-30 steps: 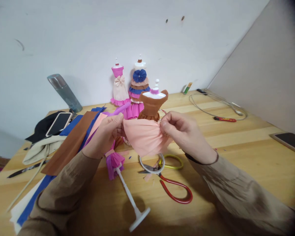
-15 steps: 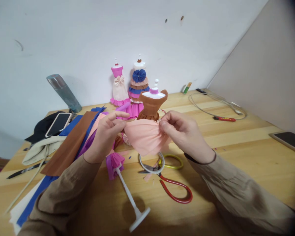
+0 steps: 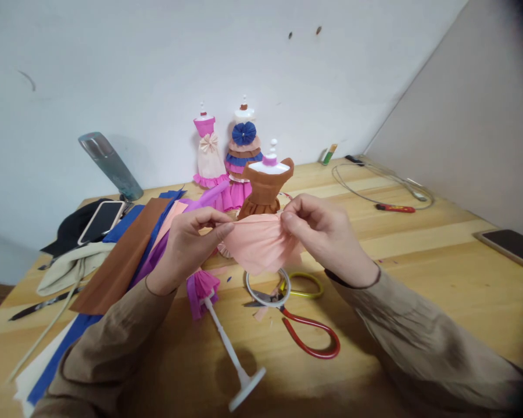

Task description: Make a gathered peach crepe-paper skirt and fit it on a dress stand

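Observation:
A strip of peach crepe paper (image 3: 264, 244) is stretched between my two hands, gathered into folds toward its right end. My left hand (image 3: 196, 241) pinches its upper left corner between thumb and fingers. At the upper right edge, my right hand (image 3: 325, 235) pinches the gathers. Just behind the paper stands a small white dress form (image 3: 268, 180) in a brown bodice with a magenta neck band; its lower part is hidden. Below the paper lie red-handled scissors (image 3: 311, 337) and a roll of white tape (image 3: 268, 305).
Two dressed mini forms (image 3: 209, 154) (image 3: 244, 151) stand by the wall. A white stand (image 3: 229, 339) with magenta paper lies in front. Brown paper (image 3: 122, 255) and other coloured sheets, a phone (image 3: 101, 222) and a bottle (image 3: 113, 165) are at left. A cable (image 3: 383, 174) and another phone (image 3: 512, 247) are at right.
My left thumb and fingers have closed together on the paper's upper left edge, slightly further right. My right hand keeps its pinch. The whole view has shifted a little.

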Available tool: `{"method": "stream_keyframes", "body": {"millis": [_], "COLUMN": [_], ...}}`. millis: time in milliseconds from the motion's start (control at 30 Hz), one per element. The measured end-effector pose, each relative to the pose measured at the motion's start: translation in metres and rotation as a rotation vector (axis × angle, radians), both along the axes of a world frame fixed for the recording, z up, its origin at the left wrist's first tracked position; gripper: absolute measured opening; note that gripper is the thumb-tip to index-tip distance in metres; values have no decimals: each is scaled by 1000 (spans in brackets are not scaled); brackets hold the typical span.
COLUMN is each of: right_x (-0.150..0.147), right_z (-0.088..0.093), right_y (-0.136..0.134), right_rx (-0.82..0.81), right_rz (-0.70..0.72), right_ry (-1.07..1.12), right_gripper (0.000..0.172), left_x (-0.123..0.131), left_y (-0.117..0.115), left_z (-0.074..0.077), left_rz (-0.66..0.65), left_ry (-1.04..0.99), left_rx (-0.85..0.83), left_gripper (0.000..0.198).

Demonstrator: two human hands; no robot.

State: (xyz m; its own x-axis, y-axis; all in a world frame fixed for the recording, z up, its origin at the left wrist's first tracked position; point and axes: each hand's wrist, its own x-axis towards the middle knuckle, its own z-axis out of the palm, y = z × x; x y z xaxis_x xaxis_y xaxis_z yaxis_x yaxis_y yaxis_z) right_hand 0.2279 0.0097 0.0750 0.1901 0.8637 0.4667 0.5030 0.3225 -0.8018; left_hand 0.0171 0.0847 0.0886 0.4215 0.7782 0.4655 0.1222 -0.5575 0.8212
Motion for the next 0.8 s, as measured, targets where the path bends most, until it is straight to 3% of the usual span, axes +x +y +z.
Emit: {"method": "stream_keyframes", "body": {"millis": [100,233,367,500,700,800], "right_x": [0,0,0,0,0,0], "right_z": [0,1,3,0,-4,-5], "right_y": [0,0,-1,1,2,3], "right_rx": [19,27,29,36,50,61], "right_rz": [4,11,4,-3,9,3], "right_ry": [18,102,152,160,168,166], "right_gripper": [17,16,17,18,19,20], "left_x": [-1,0,4,10,9,8], "left_y": [0,1,3,-4,-11,-10], "left_z": [0,-3,-8,-11,-16,-16], "left_rz": [6,-57,-334,-604,-545,-549], "left_ry": [-25,-159,-203,-141,-148,-150], "left_rx": [-56,-329,-605,-716,-745,-714], "left_gripper": [7,21,42,52,29,27]}}
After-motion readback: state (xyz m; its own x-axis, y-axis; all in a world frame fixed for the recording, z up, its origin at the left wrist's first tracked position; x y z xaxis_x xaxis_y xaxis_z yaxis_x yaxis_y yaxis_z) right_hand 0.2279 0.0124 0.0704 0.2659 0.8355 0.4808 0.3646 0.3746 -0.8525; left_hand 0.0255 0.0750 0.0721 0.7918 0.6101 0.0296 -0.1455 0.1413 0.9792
